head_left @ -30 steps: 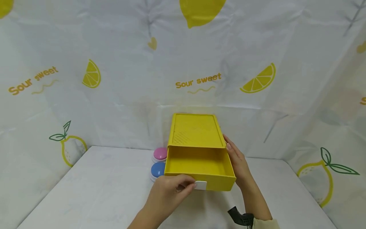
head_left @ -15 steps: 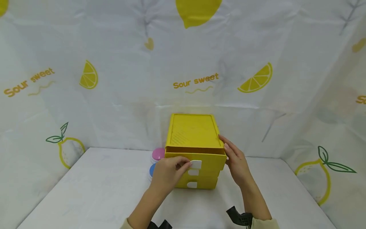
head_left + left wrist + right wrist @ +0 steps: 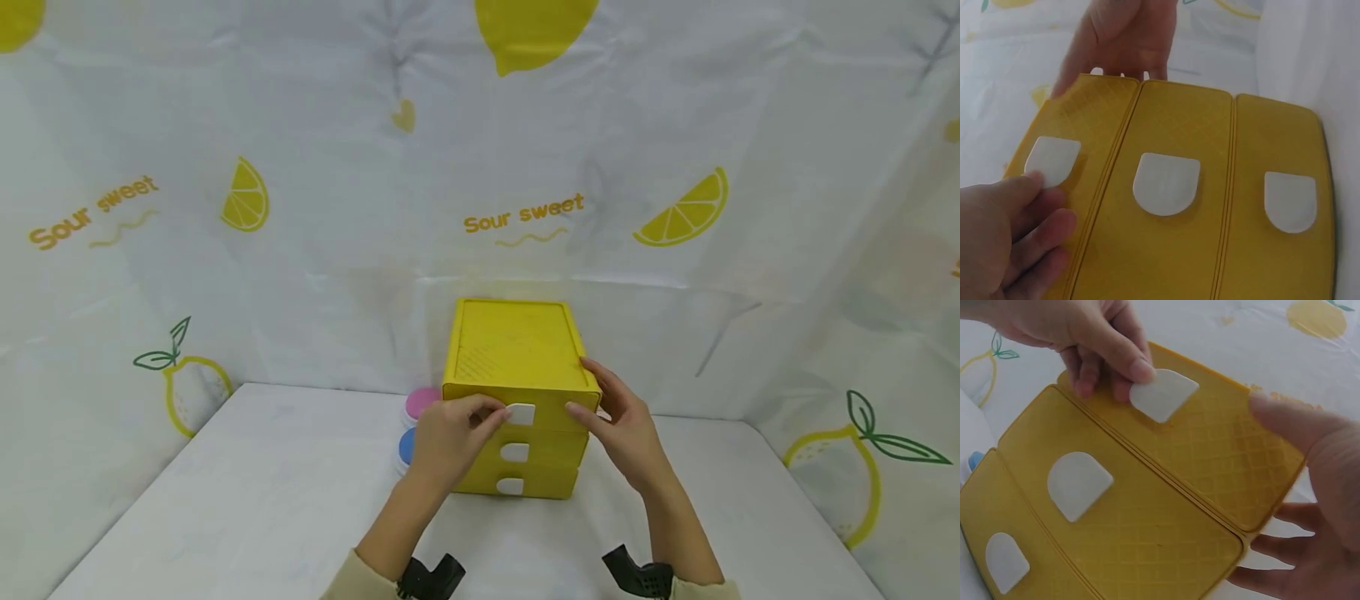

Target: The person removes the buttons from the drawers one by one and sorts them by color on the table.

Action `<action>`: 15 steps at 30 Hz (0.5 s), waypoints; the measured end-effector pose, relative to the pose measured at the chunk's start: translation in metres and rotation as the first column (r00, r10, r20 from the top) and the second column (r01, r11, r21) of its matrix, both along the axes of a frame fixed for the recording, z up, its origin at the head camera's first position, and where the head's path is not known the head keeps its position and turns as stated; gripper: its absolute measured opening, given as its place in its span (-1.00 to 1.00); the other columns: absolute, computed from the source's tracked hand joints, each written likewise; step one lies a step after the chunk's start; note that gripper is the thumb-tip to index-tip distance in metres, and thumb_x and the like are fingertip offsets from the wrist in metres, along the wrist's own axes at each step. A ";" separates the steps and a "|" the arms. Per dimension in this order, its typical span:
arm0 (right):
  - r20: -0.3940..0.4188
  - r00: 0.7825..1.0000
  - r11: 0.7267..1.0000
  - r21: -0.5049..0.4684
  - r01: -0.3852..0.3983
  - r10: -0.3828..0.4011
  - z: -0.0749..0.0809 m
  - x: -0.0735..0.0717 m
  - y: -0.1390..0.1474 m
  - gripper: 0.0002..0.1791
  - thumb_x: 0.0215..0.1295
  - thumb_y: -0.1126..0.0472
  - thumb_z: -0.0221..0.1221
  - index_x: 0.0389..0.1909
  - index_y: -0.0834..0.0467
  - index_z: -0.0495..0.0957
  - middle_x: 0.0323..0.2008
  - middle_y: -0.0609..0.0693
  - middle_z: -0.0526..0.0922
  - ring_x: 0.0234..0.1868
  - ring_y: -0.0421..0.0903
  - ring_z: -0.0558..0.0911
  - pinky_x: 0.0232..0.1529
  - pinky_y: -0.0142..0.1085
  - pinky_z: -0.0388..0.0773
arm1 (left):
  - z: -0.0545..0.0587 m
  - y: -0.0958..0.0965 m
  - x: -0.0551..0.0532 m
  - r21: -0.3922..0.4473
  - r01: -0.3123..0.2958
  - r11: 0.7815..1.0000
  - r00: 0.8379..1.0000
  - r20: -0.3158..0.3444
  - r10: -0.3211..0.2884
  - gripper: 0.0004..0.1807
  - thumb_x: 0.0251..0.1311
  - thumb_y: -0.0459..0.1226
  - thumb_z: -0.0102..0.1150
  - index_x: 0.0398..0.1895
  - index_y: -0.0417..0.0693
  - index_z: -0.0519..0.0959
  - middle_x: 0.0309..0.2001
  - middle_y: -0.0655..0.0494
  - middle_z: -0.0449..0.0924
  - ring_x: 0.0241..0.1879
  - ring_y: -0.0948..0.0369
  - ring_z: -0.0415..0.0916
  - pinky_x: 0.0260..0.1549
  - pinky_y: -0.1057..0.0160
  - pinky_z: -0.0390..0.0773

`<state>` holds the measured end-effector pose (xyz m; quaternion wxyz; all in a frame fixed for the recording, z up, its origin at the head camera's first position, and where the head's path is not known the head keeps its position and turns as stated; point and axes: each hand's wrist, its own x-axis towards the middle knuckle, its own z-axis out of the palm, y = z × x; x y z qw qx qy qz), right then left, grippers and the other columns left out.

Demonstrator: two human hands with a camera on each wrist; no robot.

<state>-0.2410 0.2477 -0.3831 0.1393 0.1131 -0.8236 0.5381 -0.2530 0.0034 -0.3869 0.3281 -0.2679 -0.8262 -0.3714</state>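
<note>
A yellow three-drawer box stands at the back of the white table, with a white pull tab on each drawer front. All its drawers are pushed in. My left hand pinches the top drawer's tab between thumb and fingers. At the box's right front corner, my right hand lies with its thumb against the top drawer front and its straight fingers along the side. In the right wrist view, those fingertips are hidden behind the box. The middle tab and the bottom tab are untouched.
Left of the box stand a pink-topped round thing and a blue-topped one, each on a white base and partly hidden. A white lemon-print sheet hangs right behind the box. Black straps circle both wrists.
The top drawer has slid from well pulled out to flush with the box, my left hand moving inward with its tab. My right thumb has come round onto the drawer front.
</note>
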 end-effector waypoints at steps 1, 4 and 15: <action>-0.015 1.000 1.000 0.022 0.021 -0.021 0.000 0.000 -0.002 -0.26 0.39 0.09 0.27 0.53 -0.03 0.22 0.49 0.11 0.34 0.27 -0.09 0.55 0.08 -0.47 0.60 | 0.000 0.000 0.000 0.004 0.002 1.000 1.000 0.003 -0.002 -0.88 0.12 -0.20 0.46 -0.40 -0.05 0.77 -0.51 0.19 0.75 -0.56 0.32 0.58 -0.50 0.49 0.56; -0.056 0.996 0.995 0.069 0.070 -0.066 -0.001 0.001 -0.008 -0.25 0.35 0.09 0.31 0.50 0.01 0.24 0.45 0.14 0.38 0.25 0.11 0.58 0.09 -0.26 0.69 | -0.005 0.000 0.000 0.023 0.008 1.000 1.000 0.020 -0.008 -0.87 0.13 -0.20 0.47 -0.40 -0.06 0.77 -0.50 0.17 0.76 -0.55 0.33 0.60 -0.49 0.50 0.57; -0.043 0.995 0.992 0.082 0.096 -0.093 -0.003 -0.001 -0.010 -0.26 0.34 0.05 0.32 0.48 -0.04 0.24 0.42 0.13 0.41 0.24 0.14 0.59 0.13 0.02 0.66 | -0.034 -0.009 0.005 0.059 0.056 0.997 0.966 0.248 -0.069 -0.87 0.15 -0.19 0.46 -0.26 0.02 0.78 -0.40 0.22 0.78 -0.48 0.41 0.60 -0.42 0.49 0.61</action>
